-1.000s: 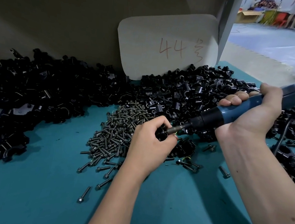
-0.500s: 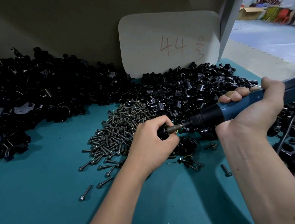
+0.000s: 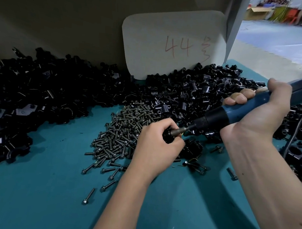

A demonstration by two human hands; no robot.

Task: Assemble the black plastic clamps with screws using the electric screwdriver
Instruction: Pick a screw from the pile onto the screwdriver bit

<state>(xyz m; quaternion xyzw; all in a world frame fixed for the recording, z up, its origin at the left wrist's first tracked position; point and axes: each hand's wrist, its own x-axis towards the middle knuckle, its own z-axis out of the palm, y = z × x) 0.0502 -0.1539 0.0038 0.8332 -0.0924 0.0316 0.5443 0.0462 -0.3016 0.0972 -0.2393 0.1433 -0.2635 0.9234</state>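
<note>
Left hand: the left hand (image 3: 157, 147) has its fingers curled tight around a small black plastic clamp (image 3: 167, 135), which shows only as a glossy dark lump between thumb and forefinger, just above the teal table mat (image 3: 39, 186).
Right hand: the right hand (image 3: 261, 113) is wrapped around the blue-bodied electric screwdriver (image 3: 238, 112), fingers closed over the top of the barrel and thumb along its far side.
Screwdriver: smooth blue plastic body, black ribbed collar, dull metal bit (image 3: 179, 130); it slants down to the left and its bit tip meets the held clamp at the left hand's fingertips. A black cord (image 3: 298, 127) hangs from its rear end.
Screws: a heap of grey metal flanged screws (image 3: 123, 133) lies just left of the left hand, with stray ones scattered on the mat toward the viewer.
Loose clamps: a long pile of shiny black plastic clamp parts (image 3: 38, 95) runs along the back of the mat, curved and blocky shapes tangled together, reaching behind the screwdriver.
Card: a pale rounded cardboard sheet (image 3: 171, 43) marked "44" in red stands upright behind the pile, against a brown cardboard wall (image 3: 64, 15).
</note>
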